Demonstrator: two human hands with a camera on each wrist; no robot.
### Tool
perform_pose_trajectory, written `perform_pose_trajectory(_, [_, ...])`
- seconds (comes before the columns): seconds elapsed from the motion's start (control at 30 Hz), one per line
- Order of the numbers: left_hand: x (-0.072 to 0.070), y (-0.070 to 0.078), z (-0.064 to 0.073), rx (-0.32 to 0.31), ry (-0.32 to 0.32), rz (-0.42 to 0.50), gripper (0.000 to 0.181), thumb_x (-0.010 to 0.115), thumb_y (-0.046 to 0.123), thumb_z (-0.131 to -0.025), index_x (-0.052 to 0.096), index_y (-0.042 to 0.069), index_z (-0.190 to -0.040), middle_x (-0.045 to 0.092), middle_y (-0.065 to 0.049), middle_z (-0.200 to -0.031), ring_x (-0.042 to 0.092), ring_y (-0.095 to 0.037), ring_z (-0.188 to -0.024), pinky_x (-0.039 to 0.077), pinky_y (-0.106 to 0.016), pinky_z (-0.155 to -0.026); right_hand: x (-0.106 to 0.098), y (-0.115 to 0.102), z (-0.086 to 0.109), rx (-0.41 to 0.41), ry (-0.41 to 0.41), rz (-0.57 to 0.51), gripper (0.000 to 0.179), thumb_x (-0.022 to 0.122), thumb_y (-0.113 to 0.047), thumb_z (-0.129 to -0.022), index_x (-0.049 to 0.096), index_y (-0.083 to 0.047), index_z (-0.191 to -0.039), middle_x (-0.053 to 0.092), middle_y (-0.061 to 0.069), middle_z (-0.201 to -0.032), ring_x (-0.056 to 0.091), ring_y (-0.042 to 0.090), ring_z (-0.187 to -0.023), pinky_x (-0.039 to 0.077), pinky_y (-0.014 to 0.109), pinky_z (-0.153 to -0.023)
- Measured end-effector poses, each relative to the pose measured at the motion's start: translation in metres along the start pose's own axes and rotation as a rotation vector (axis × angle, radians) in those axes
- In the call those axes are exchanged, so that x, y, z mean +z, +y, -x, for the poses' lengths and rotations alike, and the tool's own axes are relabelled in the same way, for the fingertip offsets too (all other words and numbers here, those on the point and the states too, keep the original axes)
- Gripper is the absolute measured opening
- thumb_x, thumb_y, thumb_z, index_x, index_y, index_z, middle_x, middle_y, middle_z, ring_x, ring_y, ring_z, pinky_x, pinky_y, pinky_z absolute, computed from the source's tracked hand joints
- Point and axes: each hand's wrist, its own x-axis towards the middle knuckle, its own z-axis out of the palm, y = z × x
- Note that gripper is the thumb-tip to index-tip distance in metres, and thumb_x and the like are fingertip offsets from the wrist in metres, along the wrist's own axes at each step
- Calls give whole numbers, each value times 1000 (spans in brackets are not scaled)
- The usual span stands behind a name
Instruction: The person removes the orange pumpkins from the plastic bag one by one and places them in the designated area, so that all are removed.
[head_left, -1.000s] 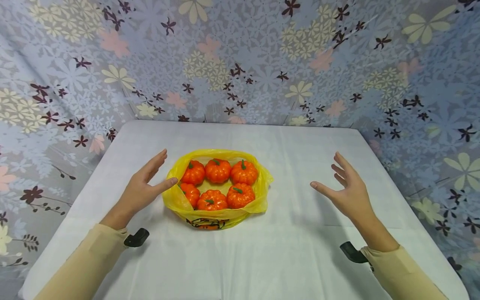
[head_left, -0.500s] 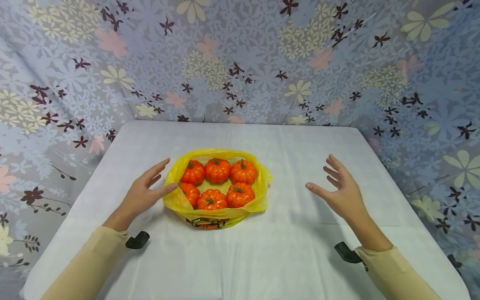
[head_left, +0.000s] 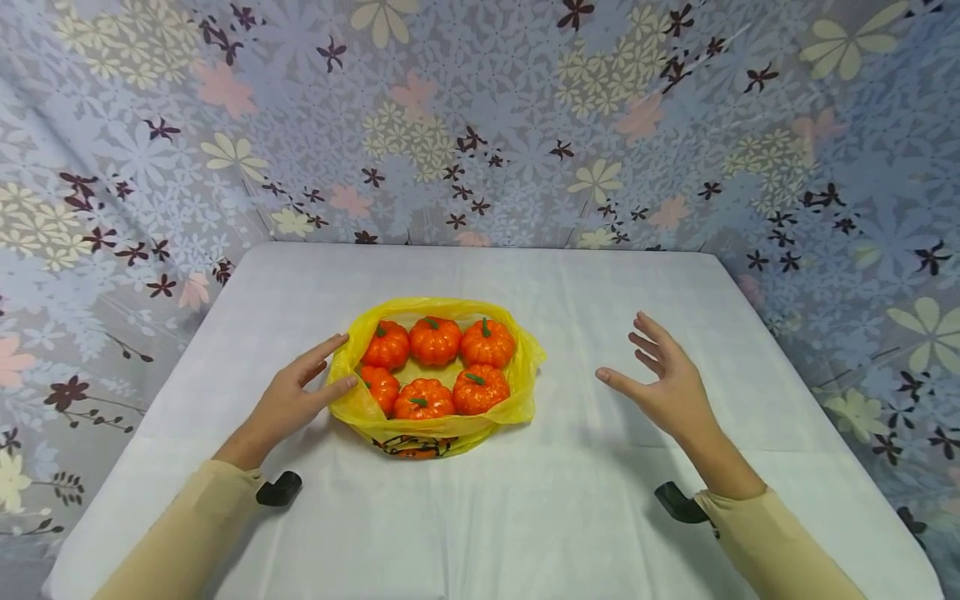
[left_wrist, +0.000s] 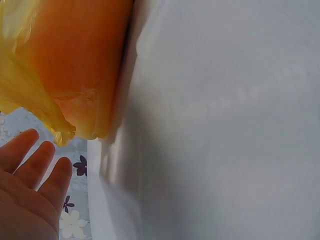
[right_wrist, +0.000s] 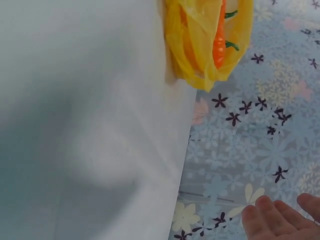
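A yellow plastic bag (head_left: pixel 517 408) with a wide-open mouth sits left of the table's middle, several small orange pumpkins (head_left: pixel 483 390) with green stems inside it. Dark and orange print shows on its near side. At the bag's left rim is my left hand (head_left: pixel 288 404), fingers and thumb spread, holding nothing; whether the fingertips touch the plastic I cannot tell. In the left wrist view a gap shows between those fingertips and the bag (left_wrist: pixel 75 75). Well to the right of the bag hovers my right hand (head_left: pixel 671 392), fingers extended, thumb toward the bag, with nothing in it.
White cloth covers the table (head_left: pixel 525 517). Behind and beside it hangs a floral curtain (head_left: pixel 480 125). A black wrist device (head_left: pixel 279 489) sits at the left cuff, another black device (head_left: pixel 680 502) at the right cuff.
My right hand has moved left, toward the bag. My left hand has shifted slightly right and nearer, its fingers coming to the bag's rim. Bag and pumpkins stay put.
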Motion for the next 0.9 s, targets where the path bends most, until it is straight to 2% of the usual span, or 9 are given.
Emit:
perform_pose_trajectory(0.23, [0, -1, 2, -24, -12, -14, 72, 70, 43, -95, 38, 26, -157, 31, -5, -162, 26, -35, -148, 27, -60, -116, 12, -7, -6, -32, -7, -11, 98, 87, -29, -81, 29, -16, -160, 38, 10, -158, 43, 33, -139, 40, 51, -110])
perform_pose_trajectory(0.53, [-1, 0, 1, -2, -8, -30, 71, 69, 42, -96, 38, 25, -157, 33, -5, -162, 27, -32, -148, 27, -57, -117, 26, -10, -12, -47, -52, -34, 95, 87, -30, -81, 34, -12, -157, 41, 11, -155, 43, 31, -139, 39, 49, -111])
perform_pose_trajectory(0.9, [-1, 0, 2, -17, -15, -22, 71, 69, 40, -96, 37, 26, -158, 31, -4, -163, 26, -32, -149, 27, -57, -117, 49, -19, -18, -71, -113, -70, 92, 89, -30, -79, 39, -11, -155, 44, 10, -154, 44, 29, -139, 39, 46, -112])
